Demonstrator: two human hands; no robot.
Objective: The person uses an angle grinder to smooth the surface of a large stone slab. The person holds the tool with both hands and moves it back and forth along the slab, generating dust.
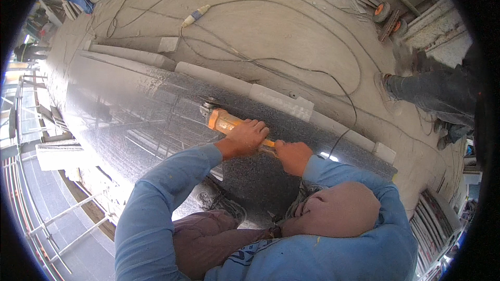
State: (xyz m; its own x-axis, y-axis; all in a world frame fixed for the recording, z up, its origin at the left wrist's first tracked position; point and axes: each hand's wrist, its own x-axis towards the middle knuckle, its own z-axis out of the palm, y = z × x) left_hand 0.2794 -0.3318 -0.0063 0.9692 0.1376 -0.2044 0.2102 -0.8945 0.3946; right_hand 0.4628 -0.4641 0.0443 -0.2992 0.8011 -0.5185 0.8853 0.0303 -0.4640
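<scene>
A yellow-orange angle grinder (223, 120) is held over a dark speckled stone slab (250, 177). My left hand (246, 136) is wrapped round its body, close behind the head. Further back, my right hand (293, 156) grips the rear end, near the black cord. The grinder's metal head and disc (207, 107) sit at the slab's surface, near its far side; the exact contact is hard to make out. Pale dust hangs over the slab to the left of the disc.
White stone strips (281, 101) line the slab's far edge. A cable connector (196, 15) and looping cords lie on the dusty floor beyond. At the right stands another person's leg (432, 93). Metal rails (57, 229) run along the left, and stacked slabs (433, 224) are at the lower right.
</scene>
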